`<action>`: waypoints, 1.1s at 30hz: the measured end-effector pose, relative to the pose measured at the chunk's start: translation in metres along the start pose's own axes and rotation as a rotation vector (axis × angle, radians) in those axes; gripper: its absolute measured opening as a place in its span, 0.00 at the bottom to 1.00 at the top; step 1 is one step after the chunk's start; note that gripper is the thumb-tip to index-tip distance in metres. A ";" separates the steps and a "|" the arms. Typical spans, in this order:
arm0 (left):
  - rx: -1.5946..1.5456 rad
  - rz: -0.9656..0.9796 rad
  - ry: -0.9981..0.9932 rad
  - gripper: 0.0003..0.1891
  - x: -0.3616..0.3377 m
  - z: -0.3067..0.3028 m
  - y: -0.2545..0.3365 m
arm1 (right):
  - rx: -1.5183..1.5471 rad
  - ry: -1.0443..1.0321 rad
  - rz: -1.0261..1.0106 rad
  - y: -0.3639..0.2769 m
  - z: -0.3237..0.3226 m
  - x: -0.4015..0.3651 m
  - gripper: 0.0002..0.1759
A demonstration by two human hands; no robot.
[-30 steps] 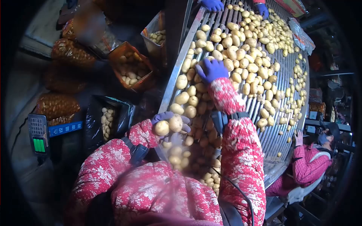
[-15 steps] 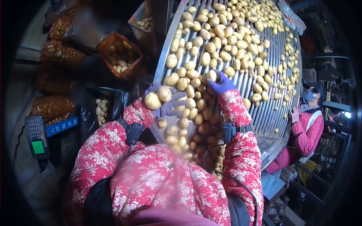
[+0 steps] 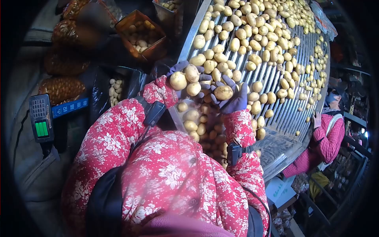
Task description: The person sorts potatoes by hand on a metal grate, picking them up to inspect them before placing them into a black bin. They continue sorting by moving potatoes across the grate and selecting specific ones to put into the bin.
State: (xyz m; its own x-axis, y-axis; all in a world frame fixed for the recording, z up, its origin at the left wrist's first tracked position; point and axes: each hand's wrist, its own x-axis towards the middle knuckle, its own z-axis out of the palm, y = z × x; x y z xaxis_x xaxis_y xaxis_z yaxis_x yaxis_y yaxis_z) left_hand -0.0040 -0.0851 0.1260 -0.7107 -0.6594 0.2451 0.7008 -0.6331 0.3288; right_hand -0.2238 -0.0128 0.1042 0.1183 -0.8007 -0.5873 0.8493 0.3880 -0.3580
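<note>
My left hand [image 3: 177, 68], in a purple glove, cradles three potatoes [image 3: 178, 81] on its palm and wrist side, its fingers reaching toward the right. Beside it my gloved right hand [image 3: 236, 102] is curled around another potato [image 3: 223, 92], palm up, the fingers of both hands close together. Both hands are at the lower end of a slatted metal sorting conveyor [image 3: 233, 65] covered with potatoes [image 3: 258, 43]. Below the hands, more potatoes [image 3: 191, 115] lie in a chute, partly hidden by my right sleeve.
An orange-brown box of potatoes [image 3: 160, 42] stands at upper left, near a dark bag with small potatoes [image 3: 115, 90]. A scale display [image 3: 41, 118] and filled net sacks [image 3: 62, 89] are at left. A person in a pink checked jacket [image 3: 329, 138] stands at the conveyor's right side.
The view has shifted, so the scene sits further right. My left hand now holds three potatoes instead of two. My right hand has come closer to the left hand with a potato.
</note>
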 end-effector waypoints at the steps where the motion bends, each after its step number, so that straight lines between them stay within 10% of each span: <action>1: 0.015 -0.026 0.034 0.35 -0.003 -0.001 0.000 | 0.077 -0.005 -0.027 0.006 0.005 -0.004 0.47; 13: -0.055 -0.161 0.238 0.34 -0.025 -0.024 0.002 | 0.050 0.007 -0.124 0.033 0.002 -0.038 0.25; 19: -0.209 -0.122 0.290 0.23 -0.045 -0.012 -0.009 | -1.227 0.181 -0.244 0.068 0.042 -0.057 0.35; 22: -0.086 -0.016 0.236 0.22 -0.051 -0.021 -0.020 | -1.352 0.015 -0.665 0.092 0.021 -0.022 0.37; 24: 0.287 0.024 0.407 0.17 -0.067 -0.034 -0.020 | -0.987 0.051 -0.192 0.088 0.010 -0.006 0.34; 25: 0.368 0.055 0.535 0.14 -0.077 -0.053 -0.020 | -1.011 -0.131 -0.326 0.087 0.027 -0.014 0.29; 26: -0.323 0.025 0.431 0.09 -0.083 -0.004 0.012 | -0.889 -0.143 -0.215 0.089 0.021 -0.015 0.29; 33: -0.290 0.146 0.773 0.29 -0.095 -0.109 0.132 | -0.427 -0.146 0.149 0.105 0.005 -0.024 0.36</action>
State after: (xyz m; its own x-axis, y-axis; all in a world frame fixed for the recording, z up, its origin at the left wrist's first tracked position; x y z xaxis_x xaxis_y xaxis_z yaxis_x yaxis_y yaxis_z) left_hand 0.1620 -0.1500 0.0470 -0.4435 -0.7681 -0.4618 0.8454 -0.5297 0.0691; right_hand -0.1349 0.0451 0.0840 0.3200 -0.7657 -0.5579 0.5333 0.6323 -0.5619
